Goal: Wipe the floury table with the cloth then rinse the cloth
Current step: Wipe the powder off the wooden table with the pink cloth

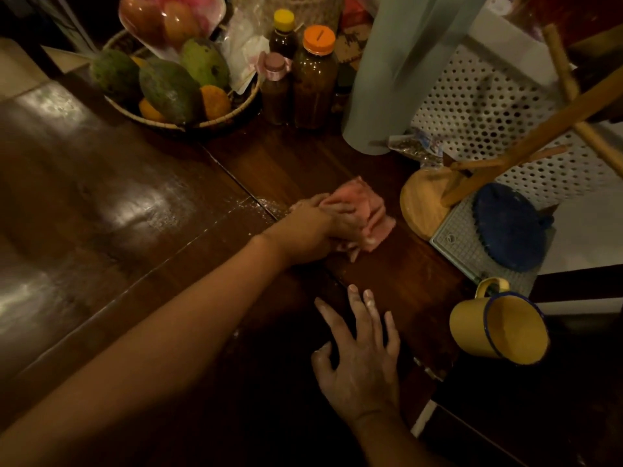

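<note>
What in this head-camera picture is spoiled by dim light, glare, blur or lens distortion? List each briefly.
Head view: dim, warm light overall, with the near table almost black; glare patches on the glossy left tabletop; the left hand and pink cloth are softly blurred; the wooden stand leans, possibly from wide-angle distortion; the right hand is sharper.

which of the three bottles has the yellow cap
The bottle at the back, behind the other two. The biggest bottle has an orange cap, the smallest a pink one.

The left hand point(323, 227) is covering part of the crumpled pink cloth point(367, 217); the dim, blurred bottles' point(315, 79) contents are possibly sauces.
</note>
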